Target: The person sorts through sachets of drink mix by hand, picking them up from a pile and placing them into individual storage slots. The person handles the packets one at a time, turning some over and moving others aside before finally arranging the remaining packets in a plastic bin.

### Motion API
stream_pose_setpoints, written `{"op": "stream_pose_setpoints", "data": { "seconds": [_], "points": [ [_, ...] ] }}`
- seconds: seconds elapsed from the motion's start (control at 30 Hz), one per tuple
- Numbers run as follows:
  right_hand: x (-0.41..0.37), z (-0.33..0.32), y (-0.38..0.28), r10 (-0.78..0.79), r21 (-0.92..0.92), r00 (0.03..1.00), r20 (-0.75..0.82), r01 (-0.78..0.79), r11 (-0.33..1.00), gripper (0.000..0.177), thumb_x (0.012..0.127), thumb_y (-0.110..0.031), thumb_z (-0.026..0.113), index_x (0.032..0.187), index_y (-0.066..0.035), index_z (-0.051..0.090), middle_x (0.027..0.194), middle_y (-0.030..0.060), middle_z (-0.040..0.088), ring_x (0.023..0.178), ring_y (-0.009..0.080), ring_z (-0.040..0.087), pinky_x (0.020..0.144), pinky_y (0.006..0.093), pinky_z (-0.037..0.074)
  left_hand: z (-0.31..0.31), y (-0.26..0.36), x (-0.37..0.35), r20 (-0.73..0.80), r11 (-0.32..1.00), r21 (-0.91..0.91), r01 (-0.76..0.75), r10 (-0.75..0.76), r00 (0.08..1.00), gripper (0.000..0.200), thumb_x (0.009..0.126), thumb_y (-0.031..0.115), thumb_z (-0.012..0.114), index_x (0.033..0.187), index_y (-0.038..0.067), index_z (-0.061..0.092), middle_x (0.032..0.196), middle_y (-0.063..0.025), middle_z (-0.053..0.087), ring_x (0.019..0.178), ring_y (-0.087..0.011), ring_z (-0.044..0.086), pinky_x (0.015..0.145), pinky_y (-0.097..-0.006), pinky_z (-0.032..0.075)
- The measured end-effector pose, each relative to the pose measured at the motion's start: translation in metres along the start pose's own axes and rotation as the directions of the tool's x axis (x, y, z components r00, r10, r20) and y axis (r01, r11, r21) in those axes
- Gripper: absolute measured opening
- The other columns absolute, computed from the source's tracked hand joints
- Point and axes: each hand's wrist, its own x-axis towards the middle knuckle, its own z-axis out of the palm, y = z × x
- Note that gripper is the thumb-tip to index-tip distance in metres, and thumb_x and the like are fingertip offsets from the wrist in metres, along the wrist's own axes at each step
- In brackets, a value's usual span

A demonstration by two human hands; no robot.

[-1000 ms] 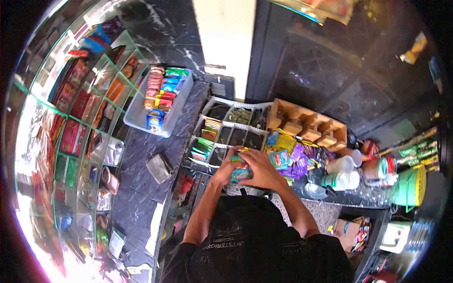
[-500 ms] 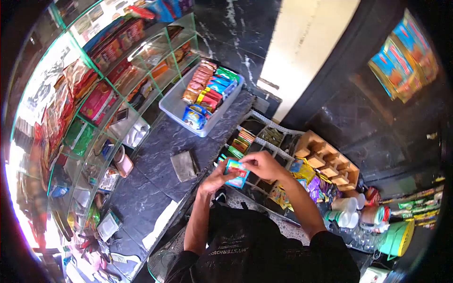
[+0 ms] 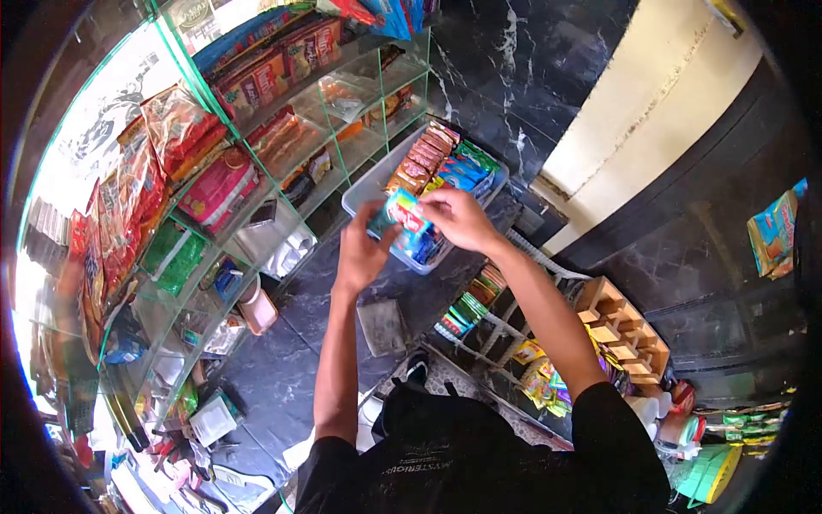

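Teal and red, a small packet (image 3: 408, 211) is between the two hands, over the plastic tub (image 3: 352, 202). The right hand (image 3: 460, 220) pinches its upper right side between thumb and fingertips. The left hand (image 3: 361, 250) curves around the other side, fingers and thumb spread apart; how firmly it grips, if at all, I cannot tell. Beneath and just beyond the grip, brown packets (image 3: 419, 163) and blue packets (image 3: 463, 170) lie in the tub. Nearer the body than the grip, a grey cloth (image 3: 383, 327) rests on the dark counter (image 3: 291, 368). Glass shelves (image 3: 321, 137) stand left of the grip, a wooden rack (image 3: 634, 343) well to its right
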Motion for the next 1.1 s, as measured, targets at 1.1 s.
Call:
{"op": "stream_pose_setpoints", "data": {
  "seconds": [1.1],
  "points": [
    [0.162, 0.033, 0.138, 0.014, -0.767, 0.971, -0.237, -0.196, 0.61, 0.022, 0.074, -0.018, 0.075, 0.089, -0.002, 0.074, 0.091, 0.024, 0.072, 0.094, 0.0402, 0.071, 0.086, 0.0482, 0.056, 0.059, -0.136, 0.128, 0.315, 0.76, 0.64, 0.109, -0.389, 0.866, 0.063, 0.071, 0.036, 0.083, 0.114, -0.005, 0.062, 0.112, -0.0282, 0.068, 0.112, -0.0425, 0.065, 0.099, -0.0493, 0.052]
  ]
}}
